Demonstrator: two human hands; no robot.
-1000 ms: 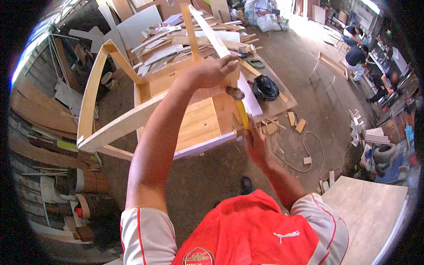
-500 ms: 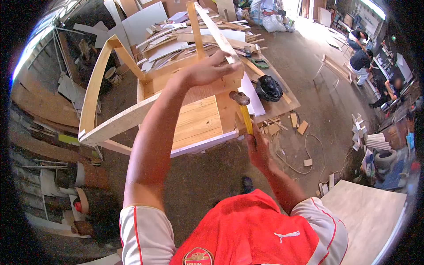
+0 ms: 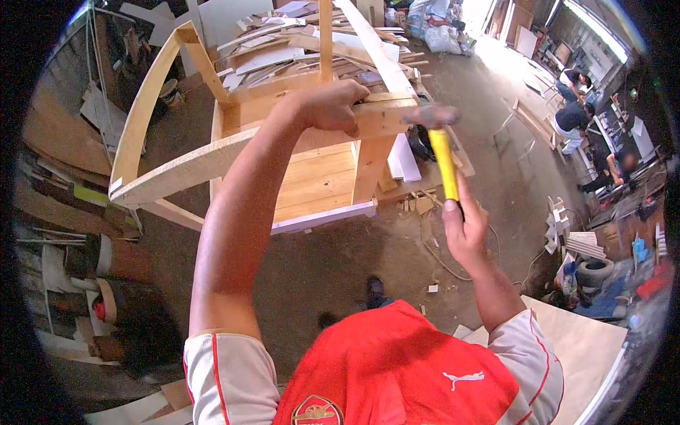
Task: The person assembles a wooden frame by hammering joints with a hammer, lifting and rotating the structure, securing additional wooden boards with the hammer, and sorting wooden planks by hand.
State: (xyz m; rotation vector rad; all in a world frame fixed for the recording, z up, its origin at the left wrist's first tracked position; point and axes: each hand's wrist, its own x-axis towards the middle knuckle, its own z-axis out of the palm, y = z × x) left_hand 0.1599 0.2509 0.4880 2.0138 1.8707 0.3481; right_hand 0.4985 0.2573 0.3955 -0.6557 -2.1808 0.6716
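Note:
A pale wooden furniture frame stands in front of me, with a long curved rail running along its near side. My left hand lies over the rail's top, its fingers curled round the wood a short way from the right end. In my right hand is a hammer, gripped low on its yellow handle. The hammer's head, smeared by motion, is at the rail's right end; whether it touches the wood I cannot tell. Below the rail shows a slatted wooden panel.
Wood offcuts are heaped behind the frame. A pale board lies at lower right. Loose scraps and a cable are on the floor. Several people work at the far right. More boards lean at the left.
My right hand has swung the hammer up and right, level with the rail's end. My left hand has shifted left from the corner, and its stretched fingers have closed round the rail.

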